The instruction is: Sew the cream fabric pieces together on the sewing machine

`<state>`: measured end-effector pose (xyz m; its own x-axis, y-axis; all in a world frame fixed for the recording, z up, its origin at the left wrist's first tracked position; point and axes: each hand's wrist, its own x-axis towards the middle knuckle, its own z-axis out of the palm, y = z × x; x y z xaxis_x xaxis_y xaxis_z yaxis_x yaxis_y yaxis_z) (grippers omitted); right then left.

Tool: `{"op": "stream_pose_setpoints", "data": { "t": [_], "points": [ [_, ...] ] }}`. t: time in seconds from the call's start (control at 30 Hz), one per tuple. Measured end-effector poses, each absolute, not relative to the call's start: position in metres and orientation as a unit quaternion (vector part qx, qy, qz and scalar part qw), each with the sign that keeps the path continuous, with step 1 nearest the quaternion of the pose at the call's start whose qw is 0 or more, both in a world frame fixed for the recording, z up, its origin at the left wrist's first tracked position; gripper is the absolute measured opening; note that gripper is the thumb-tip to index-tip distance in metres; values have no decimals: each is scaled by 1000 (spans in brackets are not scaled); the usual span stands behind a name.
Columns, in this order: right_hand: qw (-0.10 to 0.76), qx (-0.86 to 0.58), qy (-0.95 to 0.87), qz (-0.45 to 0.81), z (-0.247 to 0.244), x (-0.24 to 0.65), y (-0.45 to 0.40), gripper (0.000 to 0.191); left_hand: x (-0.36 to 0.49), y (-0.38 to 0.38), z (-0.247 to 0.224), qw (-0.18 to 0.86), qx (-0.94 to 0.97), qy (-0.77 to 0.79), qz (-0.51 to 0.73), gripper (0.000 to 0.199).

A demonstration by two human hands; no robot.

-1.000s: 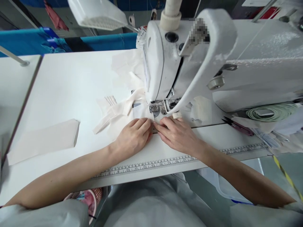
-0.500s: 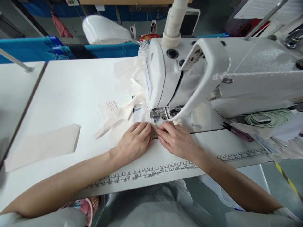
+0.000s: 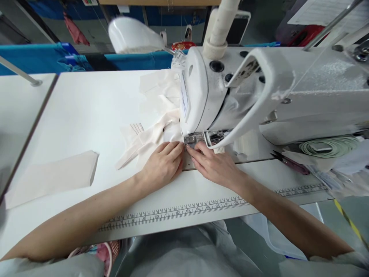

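Observation:
A white sewing machine [image 3: 198, 92] stands in front of me, its presser foot [image 3: 190, 140] low over the metal plate. Just left of the foot, my left hand [image 3: 164, 161] is closed, fingertips pressed together on the edge of a cream fabric piece [image 3: 150, 138]. My right hand [image 3: 215, 163] lies right of the foot, fingers bent and thumb tucked in, its fingertips pinching at the fabric edge close to the left ones. Most of the cloth under both hands is hidden. The fabric runs back and left in loose folds beside the machine head.
A flat cream panel [image 3: 54, 177] lies on the left of the white table. Thread snips [image 3: 290, 161] and a coil of pale green cord [image 3: 328, 146] rest at the right. A printed ruler strip [image 3: 173, 213] follows the front edge. A white lamp head [image 3: 135, 36] hangs behind.
Both hands have shifted slightly away from me, and the fingertips are closer to the presser foot. The view has moved a little, with the machine appearing farther right.

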<state>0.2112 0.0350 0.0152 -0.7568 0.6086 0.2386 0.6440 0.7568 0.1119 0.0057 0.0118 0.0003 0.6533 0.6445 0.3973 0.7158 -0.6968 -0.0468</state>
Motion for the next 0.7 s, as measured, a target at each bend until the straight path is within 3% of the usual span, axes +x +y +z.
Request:
{"op": "stream_pose_setpoints", "data": {
  "t": [0.33, 0.43, 0.7],
  "points": [
    [208, -377, -900, -68, -1, 219, 43, 26, 0, 23, -2, 69, -900, -394, -173, 29],
    [249, -414, -875, -23, -6, 225, 59, 30, -1, 25, -1, 71, -900, -394, -169, 30],
    [243, -451, -858, -19, -10, 231, 73, 48, 1, 24, -3, 61, -898, -406, -157, 31]
  ]
}}
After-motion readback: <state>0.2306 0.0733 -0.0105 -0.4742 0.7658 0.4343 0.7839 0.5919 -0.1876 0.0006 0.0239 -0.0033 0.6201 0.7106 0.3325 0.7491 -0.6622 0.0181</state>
